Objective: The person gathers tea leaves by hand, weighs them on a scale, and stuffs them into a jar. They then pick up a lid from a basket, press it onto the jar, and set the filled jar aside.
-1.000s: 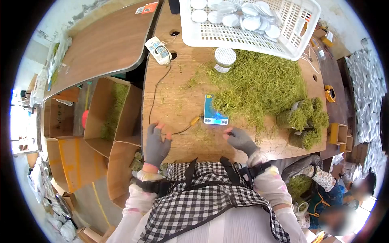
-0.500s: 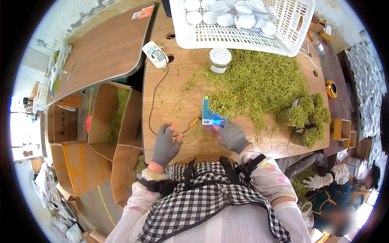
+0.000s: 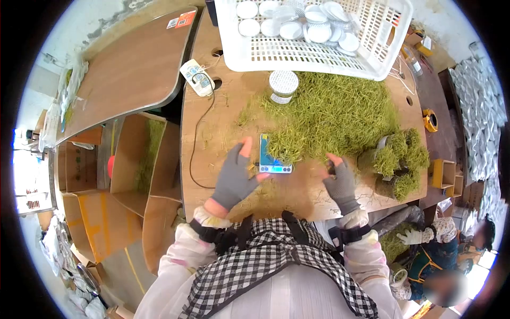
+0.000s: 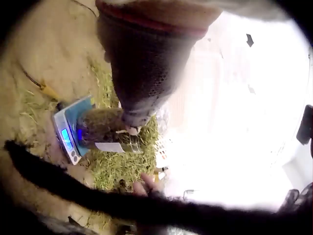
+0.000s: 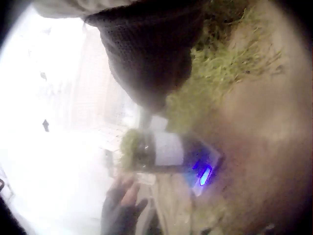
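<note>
In the head view a small blue scale (image 3: 275, 169) with a lit display stands on the wooden table (image 3: 199, 149). The wrist views show a glass jar (image 4: 102, 132) of green dried strands upright on it; from above, its top blends into the green heap (image 3: 340, 106). The left hand (image 3: 234, 178), in a grey fingerless glove, is just left of the scale, fingers extended; whether it touches the jar cannot be told. Right of the scale, the right hand (image 3: 340, 186) hovers with loosely bent fingers and nothing visible in them.
A lidded jar (image 3: 283, 85) stands behind the scale, below a white basket (image 3: 313, 61) of round lids. Several filled jars (image 3: 390, 159) stand at the right. A power strip (image 3: 196, 77) and cable lie at the left. Another person (image 3: 435, 255) is at lower right.
The left hand has moved forward and right to the scale's side. The right hand first neared the scale's front, then moved away to the right.
</note>
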The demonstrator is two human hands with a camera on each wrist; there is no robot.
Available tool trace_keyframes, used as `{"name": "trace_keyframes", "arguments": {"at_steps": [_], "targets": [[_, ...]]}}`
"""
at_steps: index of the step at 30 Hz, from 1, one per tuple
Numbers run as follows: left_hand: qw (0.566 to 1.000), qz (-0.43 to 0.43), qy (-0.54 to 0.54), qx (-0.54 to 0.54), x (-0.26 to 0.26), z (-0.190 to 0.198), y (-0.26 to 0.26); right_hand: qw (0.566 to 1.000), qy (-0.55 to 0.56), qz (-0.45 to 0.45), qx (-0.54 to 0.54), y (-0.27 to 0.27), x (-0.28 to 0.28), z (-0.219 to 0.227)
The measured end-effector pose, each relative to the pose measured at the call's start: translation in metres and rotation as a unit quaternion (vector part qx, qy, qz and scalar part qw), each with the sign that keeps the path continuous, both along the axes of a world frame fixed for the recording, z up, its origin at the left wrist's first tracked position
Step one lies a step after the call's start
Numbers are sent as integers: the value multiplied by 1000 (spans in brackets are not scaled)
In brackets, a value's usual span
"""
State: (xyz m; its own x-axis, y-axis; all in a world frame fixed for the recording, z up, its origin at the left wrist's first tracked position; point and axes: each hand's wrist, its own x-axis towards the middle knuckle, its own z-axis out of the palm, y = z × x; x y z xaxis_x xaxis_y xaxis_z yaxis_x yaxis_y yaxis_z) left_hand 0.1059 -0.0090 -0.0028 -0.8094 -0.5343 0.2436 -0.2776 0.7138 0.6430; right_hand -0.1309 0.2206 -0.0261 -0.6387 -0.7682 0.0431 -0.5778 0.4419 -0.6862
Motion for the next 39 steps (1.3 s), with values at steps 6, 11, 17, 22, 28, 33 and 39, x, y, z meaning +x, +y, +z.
{"name": "trace_keyframes", "arguments": {"at_steps": [6, 11, 17, 22, 28, 33, 39], "targets": [[992, -75, 42, -93, -48, 9, -3, 995, 21, 49, -89, -66, 29, 40], [984, -80, 58, -145, -58, 5, 5, 987, 60, 44, -143, -81, 35, 34], [976, -69, 39, -203, -66, 4, 3, 990, 11, 29, -141, -77, 31, 35], [981, -68, 42, -175, -64, 5, 1, 984, -2, -11, -179, -56, -2, 43], [985, -61, 28, -160, -66, 4, 2, 997, -38, -65, 19, -52, -18, 31], [985, -57, 5, -165, -72, -2, -2, 988, 33, 86, -127, -82, 20, 7], [988, -41, 74, -131, -68, 3, -2, 986, 112, 92, -85, -95, 12, 19]]}}
